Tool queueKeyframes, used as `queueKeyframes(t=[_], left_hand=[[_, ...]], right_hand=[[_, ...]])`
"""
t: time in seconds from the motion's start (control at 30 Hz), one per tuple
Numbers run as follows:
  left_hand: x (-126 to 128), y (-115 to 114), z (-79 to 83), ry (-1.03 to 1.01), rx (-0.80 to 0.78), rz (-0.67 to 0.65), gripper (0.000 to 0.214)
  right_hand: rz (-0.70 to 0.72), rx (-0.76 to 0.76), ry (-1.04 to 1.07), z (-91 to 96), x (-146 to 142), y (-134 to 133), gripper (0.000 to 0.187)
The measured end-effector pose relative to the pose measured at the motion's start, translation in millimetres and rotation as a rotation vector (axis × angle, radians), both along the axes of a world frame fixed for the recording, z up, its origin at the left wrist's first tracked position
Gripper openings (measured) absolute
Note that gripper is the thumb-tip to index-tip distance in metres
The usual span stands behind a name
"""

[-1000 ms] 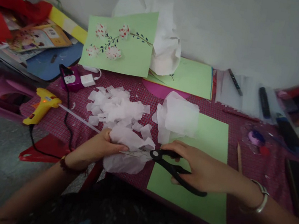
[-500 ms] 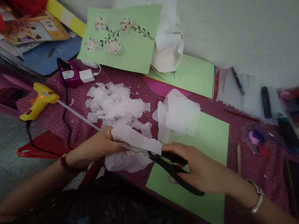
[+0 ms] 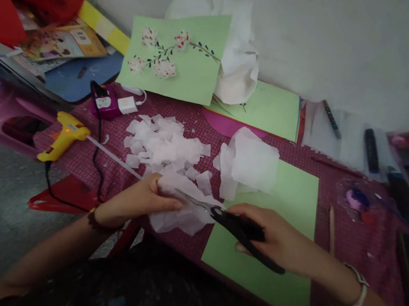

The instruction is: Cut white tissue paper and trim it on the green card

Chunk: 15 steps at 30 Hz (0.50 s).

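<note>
My left hand [image 3: 137,200] pinches a crumpled sheet of white tissue paper [image 3: 181,209] just above the near edge of the red checked table [image 3: 366,237]. My right hand [image 3: 277,235] grips black-handled scissors [image 3: 239,227]; their blades reach left into the tissue. Under my right hand lies a plain green sheet [image 3: 271,268]. A heap of cut white tissue pieces [image 3: 162,143] lies just beyond my left hand, and a bigger wad of tissue [image 3: 248,160] rests on the green sheet's far corner.
A yellow glue gun [image 3: 62,135] with a black cord lies at the table's left. A green card with a flower branch [image 3: 180,63] leans on the wall, more tissue behind it. Markers [image 3: 372,149] and a pencil [image 3: 331,224] lie at right. Books [image 3: 60,43] pile at far left.
The scissor blades have pushed further left into the tissue. The view has shifted slightly; both hands stay in about the same place.
</note>
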<state>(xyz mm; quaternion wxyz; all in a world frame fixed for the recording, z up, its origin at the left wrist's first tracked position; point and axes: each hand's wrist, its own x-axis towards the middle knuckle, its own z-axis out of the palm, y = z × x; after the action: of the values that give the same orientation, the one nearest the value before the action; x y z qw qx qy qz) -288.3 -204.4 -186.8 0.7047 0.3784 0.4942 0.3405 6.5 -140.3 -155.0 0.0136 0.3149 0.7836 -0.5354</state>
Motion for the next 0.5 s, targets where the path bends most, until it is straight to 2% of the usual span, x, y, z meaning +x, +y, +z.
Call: queueKeyframes(t=[0.07,0.2,0.33,0.5], left_hand=[[-5,-2,3.5,0.01,0.001,-0.026,0.021],[-9,-5,6.3,0.029,-0.029,0.022,0.018],[-4,-4,2.4,0.083,-0.028,-0.014,0.021],[4,-3,-4.7,0.029,0.026,-0.054,0.016]], right_hand=[[-0.023,0.008,-0.016,0.6,0,-1,0.039],[-0.042,0.006,-0.031,3.1,0,-4,0.049],[-0.008,0.01,-0.042,5.3,-4,-4,0.054],[0.005,0.027,-0.044,6.5,-9,-3,0.053]])
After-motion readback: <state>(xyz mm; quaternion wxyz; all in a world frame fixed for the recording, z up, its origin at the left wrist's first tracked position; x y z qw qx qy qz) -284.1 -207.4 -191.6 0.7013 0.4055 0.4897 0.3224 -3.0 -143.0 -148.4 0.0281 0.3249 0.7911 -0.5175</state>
